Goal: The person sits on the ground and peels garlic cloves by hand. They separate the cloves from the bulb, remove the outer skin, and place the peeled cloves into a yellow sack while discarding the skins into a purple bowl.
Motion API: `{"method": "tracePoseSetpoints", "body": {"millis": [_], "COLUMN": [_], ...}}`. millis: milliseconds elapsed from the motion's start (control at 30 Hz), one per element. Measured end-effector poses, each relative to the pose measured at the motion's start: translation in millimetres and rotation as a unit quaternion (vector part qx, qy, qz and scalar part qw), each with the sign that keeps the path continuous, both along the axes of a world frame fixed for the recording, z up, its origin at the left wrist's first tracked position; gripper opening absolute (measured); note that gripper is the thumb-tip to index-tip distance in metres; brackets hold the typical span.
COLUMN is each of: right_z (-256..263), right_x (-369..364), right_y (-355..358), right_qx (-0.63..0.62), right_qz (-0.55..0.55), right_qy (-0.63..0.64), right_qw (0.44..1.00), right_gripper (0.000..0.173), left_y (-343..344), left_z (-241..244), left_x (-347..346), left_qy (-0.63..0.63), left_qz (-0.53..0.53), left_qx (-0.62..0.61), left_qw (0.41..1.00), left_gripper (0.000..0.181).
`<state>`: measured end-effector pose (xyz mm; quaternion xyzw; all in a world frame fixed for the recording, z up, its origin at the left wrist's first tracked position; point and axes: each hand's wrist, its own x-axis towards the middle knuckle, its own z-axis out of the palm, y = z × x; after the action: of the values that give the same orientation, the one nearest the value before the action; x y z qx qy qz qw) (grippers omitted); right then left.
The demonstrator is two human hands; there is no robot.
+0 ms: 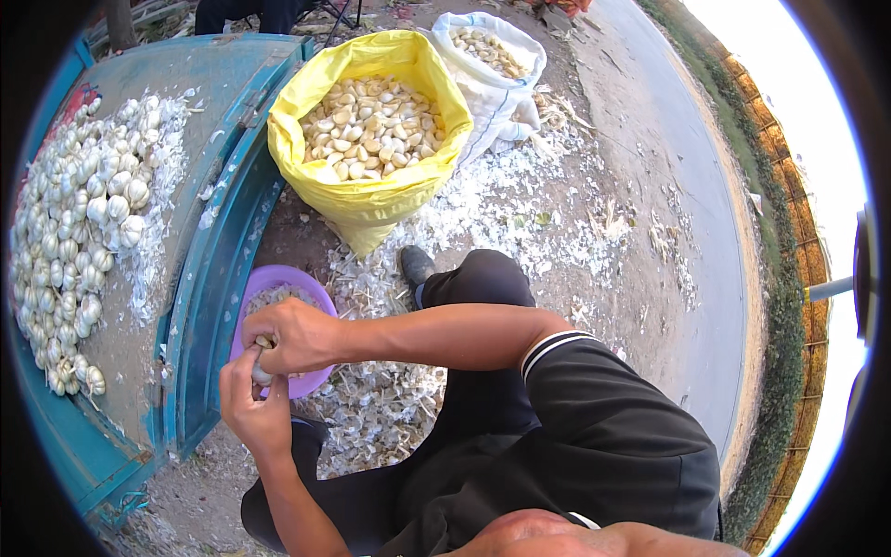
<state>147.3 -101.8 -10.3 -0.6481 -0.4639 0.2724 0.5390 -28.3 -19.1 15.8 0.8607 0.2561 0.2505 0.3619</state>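
A garlic bulb [262, 376] sits between my two hands above a purple plastic basin [324, 289]. My left hand [254, 411] grips the bulb from below in the picture. The fingers of my right hand [296, 334] are curled at the bulb's other end, around a small beige piece [264, 341] that looks like a clove. Whether that piece is still joined to the bulb cannot be made out. Loose pale bits [282, 296] lie in the basin, partly covered by my right hand.
Whole garlic bulbs [76, 230] are heaped on a blue metal truck bed [209, 230] at left. A yellow sack [369, 202] and a white woven sack [480, 115] hold loose cloves. Papery skins [390, 411] litter the ground. Someone's dark-clothed legs [247, 15] show at the top.
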Motion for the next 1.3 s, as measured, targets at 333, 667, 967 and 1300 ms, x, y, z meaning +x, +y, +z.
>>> {"method": "tracePoseSetpoints", "body": {"millis": [333,667,967,1300], "right_z": [-5,24,37,40], "right_x": [13,57,75,54], "right_y": [-6,-38,-48,-43], "right_qx": [-0.011,-0.128,-0.091,-0.074], "right_qz": [-0.030,0.056,0.033,0.076], "right_qy": [0.053,0.330,0.327,0.020], "right_qw": [0.998,0.934,0.940,0.994], "right_gripper": [0.026,0.023,0.019,0.031], "left_y": [-7,7,14,11], "left_z": [3,-15,-5,-15], "left_x": [15,24,24,16], "left_qy": [-0.012,-0.176,-0.160,-0.138], "left_qz": [-0.027,-0.018,-0.056,-0.099], "left_qx": [-0.034,-0.523,-0.453,-0.323], "left_qw": [0.999,0.834,0.875,0.931], "left_gripper": [0.054,0.041,0.060,0.057]}}
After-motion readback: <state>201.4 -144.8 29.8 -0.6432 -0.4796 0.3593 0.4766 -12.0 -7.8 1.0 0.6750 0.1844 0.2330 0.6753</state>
